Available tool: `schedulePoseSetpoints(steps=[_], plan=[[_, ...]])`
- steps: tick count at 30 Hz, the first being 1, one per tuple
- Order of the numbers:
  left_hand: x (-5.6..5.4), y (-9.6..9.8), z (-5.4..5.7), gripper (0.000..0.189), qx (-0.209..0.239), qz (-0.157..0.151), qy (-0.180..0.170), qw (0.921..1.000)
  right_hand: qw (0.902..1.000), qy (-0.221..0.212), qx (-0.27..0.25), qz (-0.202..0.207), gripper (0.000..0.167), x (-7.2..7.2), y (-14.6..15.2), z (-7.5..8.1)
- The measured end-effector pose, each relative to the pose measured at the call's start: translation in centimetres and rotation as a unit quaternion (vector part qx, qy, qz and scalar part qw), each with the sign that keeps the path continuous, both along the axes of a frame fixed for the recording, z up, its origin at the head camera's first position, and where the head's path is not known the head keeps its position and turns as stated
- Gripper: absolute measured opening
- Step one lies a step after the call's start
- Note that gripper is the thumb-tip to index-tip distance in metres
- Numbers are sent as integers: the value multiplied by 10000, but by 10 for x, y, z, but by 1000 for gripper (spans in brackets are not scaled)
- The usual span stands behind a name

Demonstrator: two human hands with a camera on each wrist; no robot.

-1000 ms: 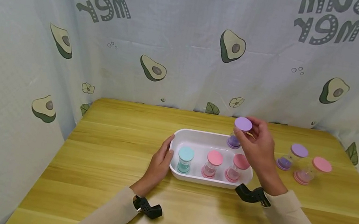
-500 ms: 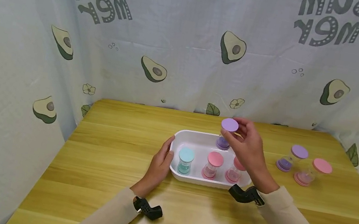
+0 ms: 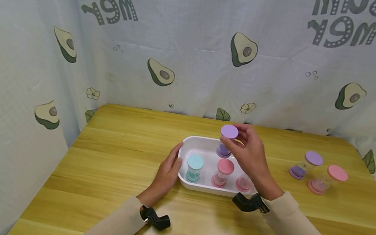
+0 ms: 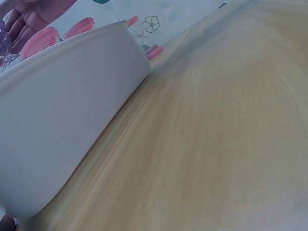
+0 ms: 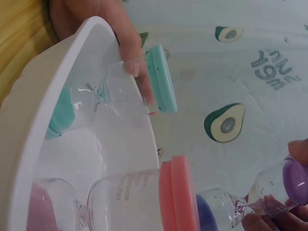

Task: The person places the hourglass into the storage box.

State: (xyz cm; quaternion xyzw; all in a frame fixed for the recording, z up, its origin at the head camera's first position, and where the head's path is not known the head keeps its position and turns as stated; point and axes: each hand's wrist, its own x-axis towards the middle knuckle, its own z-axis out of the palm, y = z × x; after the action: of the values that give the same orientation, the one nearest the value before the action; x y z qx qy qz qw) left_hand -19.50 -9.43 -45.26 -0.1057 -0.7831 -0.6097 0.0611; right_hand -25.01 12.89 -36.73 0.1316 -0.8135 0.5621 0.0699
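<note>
A purple-capped sand timer (image 3: 229,132) is pinched upright in my right hand (image 3: 250,156), over the back half of a white tray (image 3: 194,186). In the right wrist view, its purple cap (image 5: 295,180) lies between thumb and fingers. Whether its base touches the tray floor, I cannot tell. My left hand (image 3: 166,170) grips the tray's left end, thumb at the rim and fingers along the outer wall. Along the tray's front stand a teal sand timer (image 3: 195,163), a pink sand timer (image 3: 226,167) and another pink sand timer (image 3: 244,183), its top hidden by my right hand.
On the wooden table (image 3: 104,186), right of the tray, another purple sand timer (image 3: 313,158) and a pink sand timer (image 3: 336,173) stand. Behind the table hangs a patterned curtain (image 3: 199,52).
My right hand has carried the purple sand timer leftward along the tray's back side, covering the top of the right-hand pink sand timer. My left hand has stayed on the tray's end.
</note>
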Motion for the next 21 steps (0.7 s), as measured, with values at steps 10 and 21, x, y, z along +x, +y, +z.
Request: schedulePoseSetpoints(steps=[10, 21], plan=[[-18, -4, -36, 49, 58, 89, 216, 9997, 9993, -140, -257, 251, 55, 0, -16, 1], [-17, -5, -37, 49, 61, 143, 167, 9997, 9992, -110, -49, 383, 56, 1, -26, -5]])
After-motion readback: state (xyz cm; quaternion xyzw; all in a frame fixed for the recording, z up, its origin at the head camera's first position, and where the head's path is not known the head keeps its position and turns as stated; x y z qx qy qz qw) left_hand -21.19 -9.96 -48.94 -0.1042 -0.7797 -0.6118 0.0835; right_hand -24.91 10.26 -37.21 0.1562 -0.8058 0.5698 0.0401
